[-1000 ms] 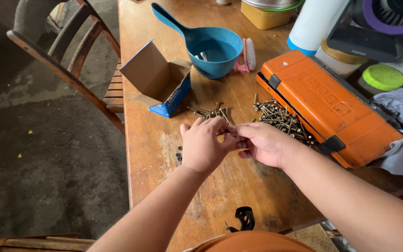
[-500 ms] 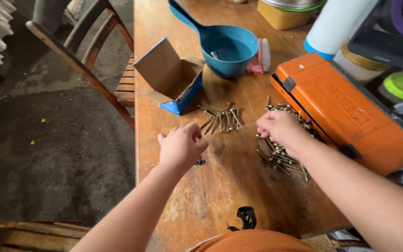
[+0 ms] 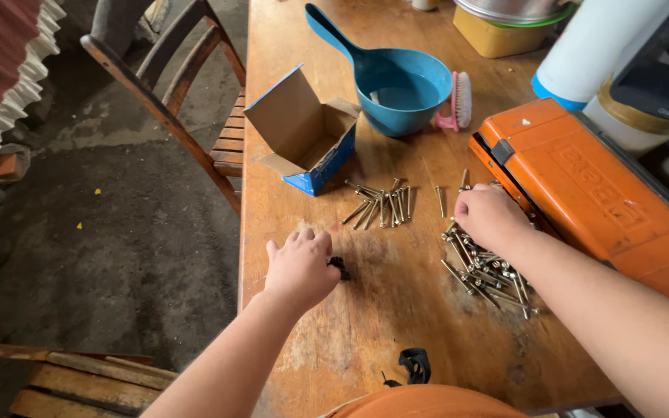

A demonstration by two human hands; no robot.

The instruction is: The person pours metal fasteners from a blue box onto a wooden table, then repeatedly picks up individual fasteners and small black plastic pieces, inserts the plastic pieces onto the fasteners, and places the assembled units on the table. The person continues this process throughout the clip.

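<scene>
On the wooden tabletop (image 3: 396,310), the left hand (image 3: 300,267) lies knuckles-up with fingers curled over a few small dark washers (image 3: 340,268), and whether it grips any cannot be told. The right hand (image 3: 491,217) rests closed on the upper end of a loose pile of screws (image 3: 488,271), just beside the orange tool case (image 3: 598,193); its grasp is hidden. A neat row of screws (image 3: 381,205) lies between the hands, just below the open blue cardboard box (image 3: 307,131).
</scene>
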